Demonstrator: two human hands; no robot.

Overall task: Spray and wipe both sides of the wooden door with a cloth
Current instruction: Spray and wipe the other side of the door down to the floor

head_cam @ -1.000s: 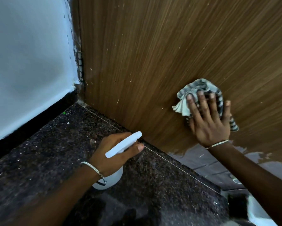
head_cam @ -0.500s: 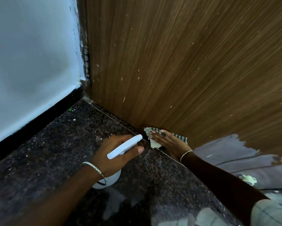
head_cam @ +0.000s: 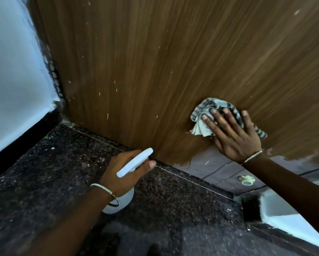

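Left of the wooden door (head_cam: pixel 173 61), I see a pale blue wall (head_cam: pixel 13 89) meeting its edge. The left arm reaches in low, in front of the door's bottom edge. The left hand (head_cam: pixel 125 170) is wrapped around the neck of a white spray bottle (head_cam: pixel 134 165), nozzle aimed at the door, above the dark speckled floor (head_cam: pixel 44 182). Farther right, the right arm stretches up to the door's lower face. There the right hand (head_cam: pixel 234 137), fingers straight and spread, presses a crumpled striped cloth (head_cam: pixel 208 111) flat against the wood.
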